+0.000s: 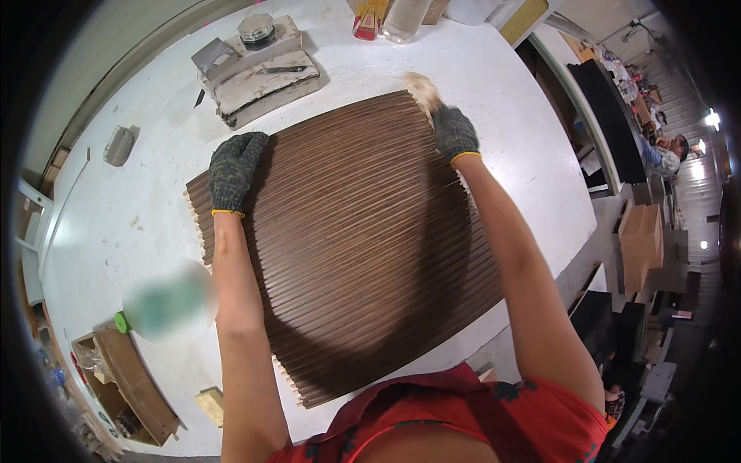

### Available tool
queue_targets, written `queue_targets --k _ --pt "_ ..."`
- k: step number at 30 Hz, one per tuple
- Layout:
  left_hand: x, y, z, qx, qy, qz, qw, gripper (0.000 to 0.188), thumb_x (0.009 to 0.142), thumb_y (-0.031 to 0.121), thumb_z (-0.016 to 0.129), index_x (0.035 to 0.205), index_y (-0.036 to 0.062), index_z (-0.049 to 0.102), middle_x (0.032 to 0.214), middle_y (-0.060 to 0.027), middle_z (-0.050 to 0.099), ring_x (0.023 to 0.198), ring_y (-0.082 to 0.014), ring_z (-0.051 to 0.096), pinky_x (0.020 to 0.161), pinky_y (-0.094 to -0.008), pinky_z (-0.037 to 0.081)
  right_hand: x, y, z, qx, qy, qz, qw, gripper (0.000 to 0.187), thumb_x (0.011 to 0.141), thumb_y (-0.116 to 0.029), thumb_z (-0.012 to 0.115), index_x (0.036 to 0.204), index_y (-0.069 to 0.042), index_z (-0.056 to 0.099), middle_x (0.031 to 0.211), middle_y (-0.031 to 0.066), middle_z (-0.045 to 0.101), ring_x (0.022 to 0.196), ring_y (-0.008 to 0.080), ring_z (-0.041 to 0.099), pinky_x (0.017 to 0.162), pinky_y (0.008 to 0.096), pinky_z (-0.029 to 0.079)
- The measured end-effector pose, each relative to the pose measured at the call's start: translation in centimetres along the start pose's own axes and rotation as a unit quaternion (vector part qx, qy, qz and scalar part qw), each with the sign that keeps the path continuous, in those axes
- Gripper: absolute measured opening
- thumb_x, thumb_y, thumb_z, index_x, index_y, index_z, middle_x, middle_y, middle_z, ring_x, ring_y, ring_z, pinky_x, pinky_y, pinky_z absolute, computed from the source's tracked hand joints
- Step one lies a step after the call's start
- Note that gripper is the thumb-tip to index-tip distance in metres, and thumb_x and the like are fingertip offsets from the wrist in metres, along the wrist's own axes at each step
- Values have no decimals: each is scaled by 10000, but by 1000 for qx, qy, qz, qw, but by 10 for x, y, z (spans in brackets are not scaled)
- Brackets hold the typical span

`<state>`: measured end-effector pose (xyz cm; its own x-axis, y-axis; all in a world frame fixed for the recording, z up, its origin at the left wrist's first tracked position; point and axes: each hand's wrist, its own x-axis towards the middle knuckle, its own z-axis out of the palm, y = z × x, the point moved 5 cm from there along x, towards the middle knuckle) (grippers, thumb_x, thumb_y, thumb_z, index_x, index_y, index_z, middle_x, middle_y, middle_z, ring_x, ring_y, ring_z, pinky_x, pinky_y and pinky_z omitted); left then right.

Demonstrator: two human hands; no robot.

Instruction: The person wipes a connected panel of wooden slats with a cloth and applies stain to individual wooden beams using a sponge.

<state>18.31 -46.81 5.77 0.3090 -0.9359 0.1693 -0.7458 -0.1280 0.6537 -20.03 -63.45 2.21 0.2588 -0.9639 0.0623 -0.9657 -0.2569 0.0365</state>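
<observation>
Hands: two, both in dark grey knit gloves with yellow cuffs. The left hand (pixel 238 174) lies on the panel's far edge, near its left corner. Its fingers are pressed together; whether they pinch the edge cannot be told. The right hand (pixel 457 133), at the far right corner, has its fingers closed on a pale tuft (pixel 422 91), blurred; brush or wad cannot be determined.

Work item: one ridged dark-brown slat panel (pixel 355 239), lying flat on the white table (pixel 532 139) between the forearms. Pale slat ends show along its sides; the slats are too many to count reliably.

Markings: one red-and-yellow packet (pixel 369 21) at the table's far side bears print too small to read.

Containers: one clear bottle (pixel 407 19) beside the packet, contents indistinct; one clear jar (pixel 257 32), dark inside, atop a large stained block (pixel 266 81); one open cardboard box (pixel 143 370), near left, holding clear plastic (pixel 94 361) and other items not identifiable.
</observation>
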Motion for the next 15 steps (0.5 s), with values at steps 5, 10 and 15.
queue_targets --k 5,10,15 --pt "-1 -3 -1 -33 20 -1 999 395 857 383 542 976 35 686 991 -168 658 960 -347 592 845 -408 441 -30 41 -24 104 221 22 969 325 905 -266 497 1189 -122 562 983 191 599 924 337 583 806 455 473" --pt "-2 -14 -5 15 31 18 999 412 857 389 540 981 22 679 1006 -183 651 962 -351 590 850 -408 438 -114 -148 -70 285 107 -312 900 206 852 -183 570 1026 -80 603 967 117 617 913 241 597 773 380 483" --pt "-3 -14 4 -28 -1 -30 999 361 870 323 567 1058 29 661 1058 -149 650 999 -273 598 883 -344 434 -120 -200 -49 251 109 -372 887 235 806 -167 601 1027 -85 609 1029 96 611 974 252 589 811 399 473"
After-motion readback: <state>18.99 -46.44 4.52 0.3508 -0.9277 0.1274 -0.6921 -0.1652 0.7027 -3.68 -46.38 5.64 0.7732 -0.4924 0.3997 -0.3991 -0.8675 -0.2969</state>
